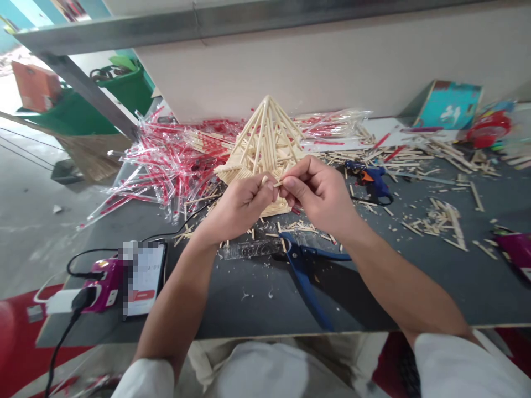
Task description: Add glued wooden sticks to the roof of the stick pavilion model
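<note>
A peaked model built of pale wooden sticks (267,135) stands on the dark table, its lower front partly hidden by my hands. Just before it, my left hand (244,202) is closed with thumb and fingers pinched on a short pale stick. My right hand (315,185) meets it, fingertips pinching the same small stick (277,184). Below the hands lie blue-handled cutters (302,262) and a clear plastic ruler-like strip (249,250). To the right of my right hand rests a blue glue gun (371,178) with an orange trigger.
Red-and-clear plastic wrappers (178,166) heap at the left rear. Loose sticks (443,221) and scraps spread over the right side. A phone (145,279) and a purple power strip (103,282) with cords lie at the left front. A metal bar (207,25) crosses above.
</note>
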A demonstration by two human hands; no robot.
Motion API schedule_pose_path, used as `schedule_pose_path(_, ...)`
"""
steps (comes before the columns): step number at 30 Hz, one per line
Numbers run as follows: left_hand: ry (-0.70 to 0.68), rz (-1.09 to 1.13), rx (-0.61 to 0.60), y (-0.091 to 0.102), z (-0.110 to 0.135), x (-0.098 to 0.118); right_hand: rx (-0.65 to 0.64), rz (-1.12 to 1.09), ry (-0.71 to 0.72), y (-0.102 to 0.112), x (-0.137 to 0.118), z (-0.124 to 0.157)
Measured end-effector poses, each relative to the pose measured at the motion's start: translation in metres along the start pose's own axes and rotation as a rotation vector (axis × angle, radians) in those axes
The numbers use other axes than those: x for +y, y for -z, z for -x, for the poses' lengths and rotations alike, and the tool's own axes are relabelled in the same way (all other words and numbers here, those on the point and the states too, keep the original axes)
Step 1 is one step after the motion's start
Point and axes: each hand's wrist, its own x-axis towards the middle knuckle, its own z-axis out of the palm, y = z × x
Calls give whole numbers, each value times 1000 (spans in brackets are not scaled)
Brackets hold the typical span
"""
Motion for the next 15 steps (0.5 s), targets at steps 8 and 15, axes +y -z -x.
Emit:
schedule_pose_path(8,82,186,-17,-4,0,5,-4,96,47,1,-2,6)
schedule_pose_path(15,77,295,-42,-8,1,8,-28,90,15,6,-8,4)
